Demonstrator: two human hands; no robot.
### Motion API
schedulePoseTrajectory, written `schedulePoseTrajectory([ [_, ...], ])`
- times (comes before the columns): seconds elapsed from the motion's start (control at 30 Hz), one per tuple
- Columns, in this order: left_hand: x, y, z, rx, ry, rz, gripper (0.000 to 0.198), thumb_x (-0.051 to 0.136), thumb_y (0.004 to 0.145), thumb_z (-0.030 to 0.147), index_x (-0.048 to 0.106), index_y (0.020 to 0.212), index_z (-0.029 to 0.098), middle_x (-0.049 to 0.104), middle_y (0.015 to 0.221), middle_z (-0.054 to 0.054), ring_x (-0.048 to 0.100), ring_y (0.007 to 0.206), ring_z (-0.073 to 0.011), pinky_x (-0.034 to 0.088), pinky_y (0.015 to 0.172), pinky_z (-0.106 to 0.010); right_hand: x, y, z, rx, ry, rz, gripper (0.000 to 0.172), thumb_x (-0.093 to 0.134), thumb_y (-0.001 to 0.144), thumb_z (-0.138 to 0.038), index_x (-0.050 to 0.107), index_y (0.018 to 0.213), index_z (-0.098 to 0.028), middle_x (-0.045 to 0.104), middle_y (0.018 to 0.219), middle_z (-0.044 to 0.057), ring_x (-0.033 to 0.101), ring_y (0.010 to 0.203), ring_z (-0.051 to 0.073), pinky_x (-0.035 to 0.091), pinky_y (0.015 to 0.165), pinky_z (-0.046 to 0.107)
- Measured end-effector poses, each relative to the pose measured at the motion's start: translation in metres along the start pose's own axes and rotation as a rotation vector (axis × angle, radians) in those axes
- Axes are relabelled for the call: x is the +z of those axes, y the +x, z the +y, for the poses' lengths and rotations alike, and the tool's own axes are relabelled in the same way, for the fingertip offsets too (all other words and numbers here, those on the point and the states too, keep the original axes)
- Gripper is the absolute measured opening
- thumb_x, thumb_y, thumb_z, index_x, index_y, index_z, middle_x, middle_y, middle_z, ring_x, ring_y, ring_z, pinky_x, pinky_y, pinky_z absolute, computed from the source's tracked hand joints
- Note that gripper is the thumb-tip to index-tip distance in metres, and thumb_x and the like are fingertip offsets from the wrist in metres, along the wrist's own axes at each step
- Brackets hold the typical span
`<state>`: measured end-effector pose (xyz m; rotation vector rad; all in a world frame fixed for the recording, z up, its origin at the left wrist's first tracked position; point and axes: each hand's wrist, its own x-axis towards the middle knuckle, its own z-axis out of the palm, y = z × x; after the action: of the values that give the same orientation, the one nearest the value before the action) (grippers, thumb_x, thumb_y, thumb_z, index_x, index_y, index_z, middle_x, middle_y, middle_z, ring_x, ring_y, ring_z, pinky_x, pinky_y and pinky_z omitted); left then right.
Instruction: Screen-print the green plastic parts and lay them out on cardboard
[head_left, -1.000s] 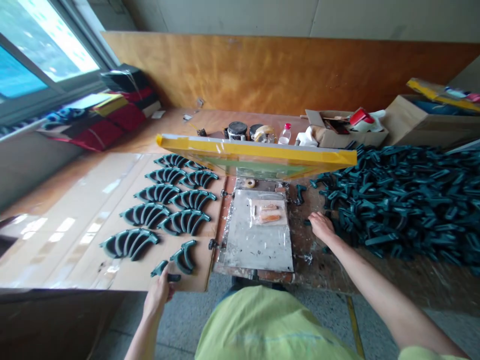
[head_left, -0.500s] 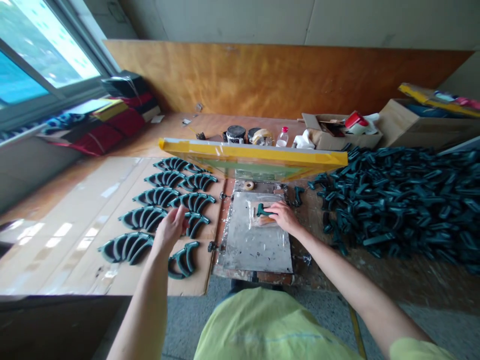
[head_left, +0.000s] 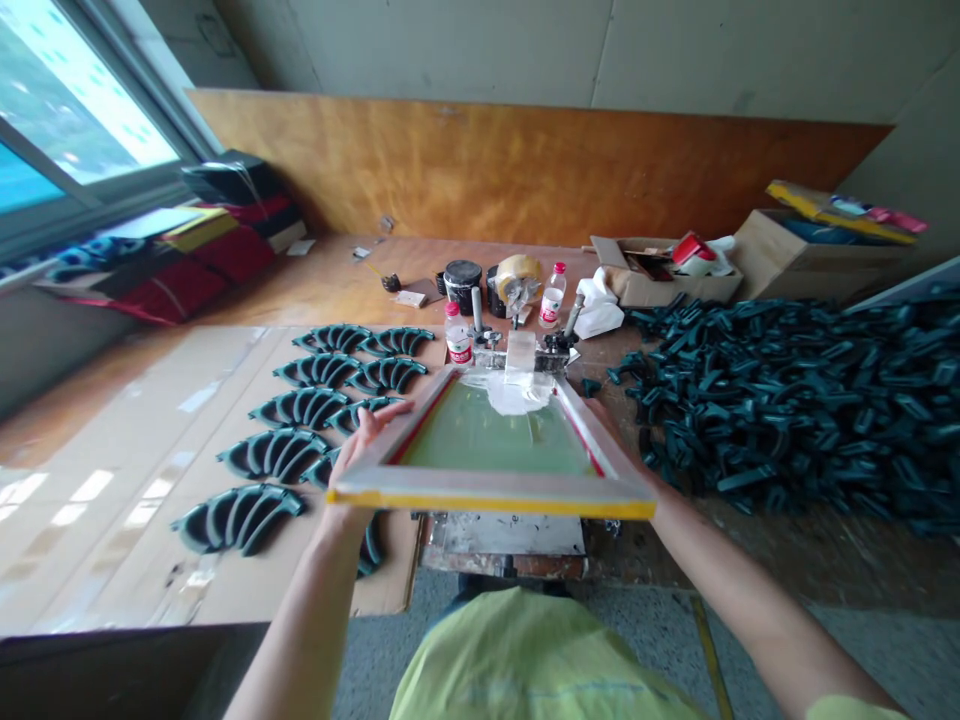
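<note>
A screen printing frame (head_left: 491, 487) with a green mesh tilts over the work plate (head_left: 499, 535). Yellow tape runs along its near edge. My left hand (head_left: 360, 440) is at its left rail, fingers along the side and part of the palm behind the rail. At the right rail is my right hand (head_left: 606, 420), mostly hidden by the frame, so its fingers do not show clearly. White ink (head_left: 517, 395) lies on the mesh near the hinge, with a squeegee (head_left: 520, 355) standing there. The dark green plastic piece on the plate is hidden beneath the frame.
Rows of curved dark green pieces (head_left: 274, 455) lie on cardboard (head_left: 142, 480) at the left. A large heap of them (head_left: 780, 400) covers the right. Behind the frame stand bottles (head_left: 553, 295), a black tub (head_left: 463, 285), a tape roll (head_left: 517, 275) and boxes (head_left: 667, 285).
The frame has swung down towards me from upright, over the plate. My right hand has left the green piece for the frame's right side; my left hand has come to the left rail.
</note>
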<state>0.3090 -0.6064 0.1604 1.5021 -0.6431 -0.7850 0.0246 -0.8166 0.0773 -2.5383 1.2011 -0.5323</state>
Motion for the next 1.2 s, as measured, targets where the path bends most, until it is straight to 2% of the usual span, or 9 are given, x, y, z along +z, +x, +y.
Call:
schedulePoseTrajectory([
  [0.1,-0.011,-0.026,-0.044,-0.259,0.049,-0.081,0.069,0.060,0.076,0.064,0.059,0.128,0.019,0.071,0.097,-0.006,0.067,0.076,-0.0204,0.053,0.065,-0.028,-0.019,0.034,-0.001,0.010,-0.019,0.098,0.031,0.050,0.090,-0.019,0.065,0.117,-0.014,0.067,0.112,0.009,0.061,0.100,0.018,0.046,0.093,0.028],
  [0.2,-0.011,-0.033,-0.093,-0.330,0.041,-0.100,0.086,0.067,0.072,0.060,0.039,0.145,0.023,0.070,0.088,-0.003,0.066,0.068,-0.0187,0.052,0.062,-0.028,-0.018,0.070,-0.028,-0.119,-0.094,0.038,0.048,0.062,0.083,-0.019,0.054,0.130,-0.016,0.055,0.130,0.014,0.052,0.119,0.023,0.042,0.101,0.036],
  [0.37,-0.009,-0.023,-0.140,-0.295,0.134,-0.094,0.087,0.063,0.074,0.062,0.036,0.146,0.021,0.068,0.084,-0.002,0.065,0.070,-0.0183,0.051,0.063,-0.028,0.006,0.093,-0.066,-0.129,-0.298,-0.252,0.028,0.062,0.081,-0.020,0.063,0.108,-0.014,0.069,0.101,0.012,0.063,0.096,0.024,0.048,0.082,0.031],
  [0.53,-0.012,-0.023,-0.139,-0.299,0.190,-0.074,0.084,0.061,0.074,0.064,0.044,0.142,0.019,0.070,0.090,-0.005,0.066,0.076,-0.0199,0.052,0.068,-0.029,0.018,0.054,-0.063,-0.258,-0.304,-0.293,0.017,0.053,0.082,-0.012,0.066,0.091,-0.015,0.070,0.092,0.010,0.062,0.089,0.022,0.046,0.076,0.029],
  [0.73,-0.006,-0.027,-0.127,-0.304,0.136,-0.015,0.078,0.068,0.068,0.059,0.055,0.133,0.018,0.071,0.083,-0.004,0.067,0.076,-0.0211,0.053,0.070,-0.030,-0.004,0.024,-0.048,-0.584,-0.181,-0.404,0.021,0.053,0.076,-0.003,0.065,0.082,-0.019,0.067,0.084,0.004,0.059,0.087,0.019,0.043,0.072,0.026],
  [0.87,-0.003,-0.029,-0.123,-0.293,0.129,0.000,0.074,0.068,0.069,0.058,0.058,0.130,0.018,0.068,0.074,-0.002,0.067,0.071,-0.0207,0.053,0.067,-0.031,-0.001,0.036,-0.048,-0.480,-0.137,-0.346,0.012,0.058,0.079,-0.011,0.065,0.080,-0.020,0.066,0.083,0.003,0.058,0.083,0.019,0.043,0.071,0.027],
  [1.0,-0.004,-0.029,-0.123,-0.280,0.125,-0.010,0.076,0.068,0.068,0.058,0.056,0.131,0.018,0.069,0.077,-0.003,0.067,0.071,-0.0208,0.053,0.065,-0.030,0.022,0.015,-0.051,-0.494,-0.174,-0.185,0.026,0.047,0.082,-0.003,0.066,0.095,-0.015,0.067,0.094,0.009,0.056,0.096,0.021,0.044,0.081,0.031],
  [1.1,-0.007,-0.029,-0.126,-0.285,0.129,-0.034,0.077,0.067,0.070,0.060,0.054,0.133,0.018,0.070,0.081,-0.004,0.067,0.072,-0.0203,0.053,0.064,-0.029,0.025,-0.003,-0.047,-0.585,-0.139,-0.204,0.029,0.044,0.086,-0.004,0.067,0.101,-0.015,0.067,0.098,0.009,0.056,0.096,0.021,0.045,0.083,0.031],
  [1.2,-0.008,-0.028,-0.124,-0.314,0.101,-0.063,0.077,0.066,0.073,0.059,0.050,0.136,0.019,0.071,0.084,-0.005,0.067,0.072,-0.0198,0.053,0.063,-0.029,0.015,0.009,-0.046,-0.528,-0.057,-0.211,0.020,0.052,0.088,-0.013,0.067,0.101,-0.019,0.068,0.095,0.005,0.059,0.091,0.019,0.047,0.081,0.029],
])
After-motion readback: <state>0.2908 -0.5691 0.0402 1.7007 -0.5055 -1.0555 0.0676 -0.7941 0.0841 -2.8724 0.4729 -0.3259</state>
